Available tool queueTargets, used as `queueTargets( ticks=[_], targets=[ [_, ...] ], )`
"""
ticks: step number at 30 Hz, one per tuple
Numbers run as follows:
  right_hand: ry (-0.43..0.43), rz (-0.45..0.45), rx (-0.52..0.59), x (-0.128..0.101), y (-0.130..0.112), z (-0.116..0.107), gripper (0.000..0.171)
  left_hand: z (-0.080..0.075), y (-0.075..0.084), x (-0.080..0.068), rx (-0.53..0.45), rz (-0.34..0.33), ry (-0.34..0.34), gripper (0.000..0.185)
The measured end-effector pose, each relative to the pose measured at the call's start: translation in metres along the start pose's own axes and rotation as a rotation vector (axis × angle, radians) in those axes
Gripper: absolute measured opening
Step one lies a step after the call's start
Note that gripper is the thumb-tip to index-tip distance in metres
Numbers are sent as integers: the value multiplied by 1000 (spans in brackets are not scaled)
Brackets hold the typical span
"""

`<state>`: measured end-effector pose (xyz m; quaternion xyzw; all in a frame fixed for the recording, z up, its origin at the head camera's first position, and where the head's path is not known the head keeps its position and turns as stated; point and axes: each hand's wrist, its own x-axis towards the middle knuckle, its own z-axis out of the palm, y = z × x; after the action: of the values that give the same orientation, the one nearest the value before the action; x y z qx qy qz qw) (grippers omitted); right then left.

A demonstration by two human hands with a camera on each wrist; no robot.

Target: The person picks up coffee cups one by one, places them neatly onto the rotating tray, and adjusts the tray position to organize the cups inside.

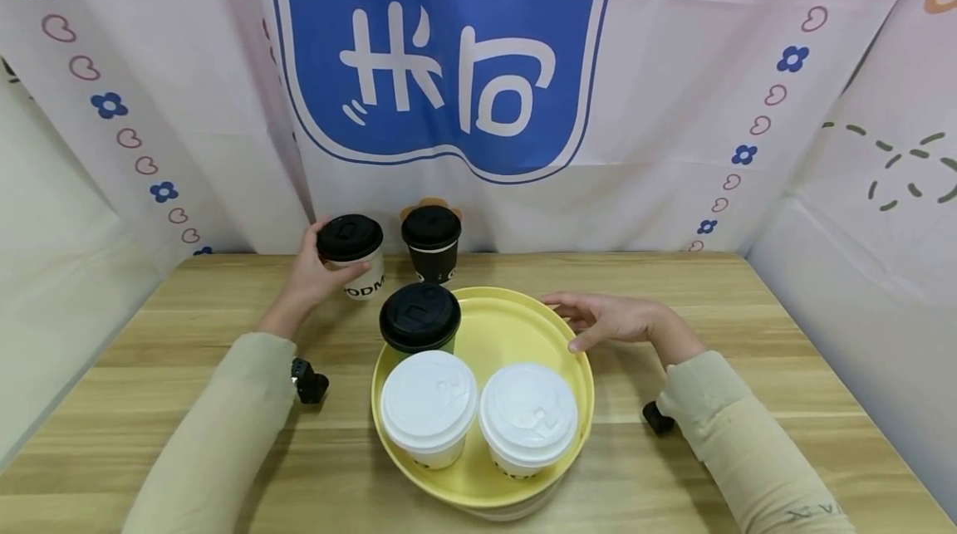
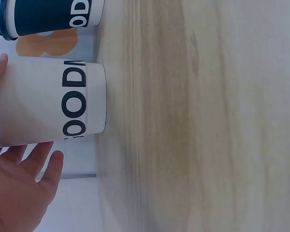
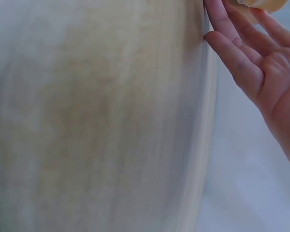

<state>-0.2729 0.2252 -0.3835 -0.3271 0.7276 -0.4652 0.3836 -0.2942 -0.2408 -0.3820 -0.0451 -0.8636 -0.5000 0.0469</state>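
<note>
At the back left of the table, my left hand (image 1: 308, 283) grips a white paper cup (image 1: 364, 281) with a black lid. In the left wrist view the thumb lies across that cup (image 2: 34, 104) near its lid, with the other fingers behind it. My right hand (image 1: 615, 320) is at the right rim of a round yellow tray (image 1: 516, 314), fingers loosely bent and the thumb over the rim. On the tray stand a black-lidded cup (image 1: 420, 318) and two white-lidded paper cups, one left (image 1: 429, 401) and one right (image 1: 528, 416).
A black paper cup (image 1: 432, 247) with a black lid stands at the table's back edge, right of the held cup. Behind the wooden table (image 1: 673, 293) hangs a white cloth with a blue printed sign (image 1: 449, 61). Something pale and round shows under the tray's front edge.
</note>
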Motion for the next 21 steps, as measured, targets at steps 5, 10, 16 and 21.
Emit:
queueTargets(
  ticks=[5, 10, 16, 21],
  targets=[
    [-3, 4, 9, -1, 0, 1, 86, -1, 0, -3, -2, 9, 25, 107],
    [-2, 6, 14, -1, -1, 1, 86, -8, -2, -8, -1, 18, 56, 105],
    [8, 18, 11, -3, -2, 3, 86, -18, -2, -19, -19, 16, 66, 104],
    [24, 37, -9, -7, -2, 5, 87, -28, 3, -32, 2, 12, 47, 102]
  ],
)
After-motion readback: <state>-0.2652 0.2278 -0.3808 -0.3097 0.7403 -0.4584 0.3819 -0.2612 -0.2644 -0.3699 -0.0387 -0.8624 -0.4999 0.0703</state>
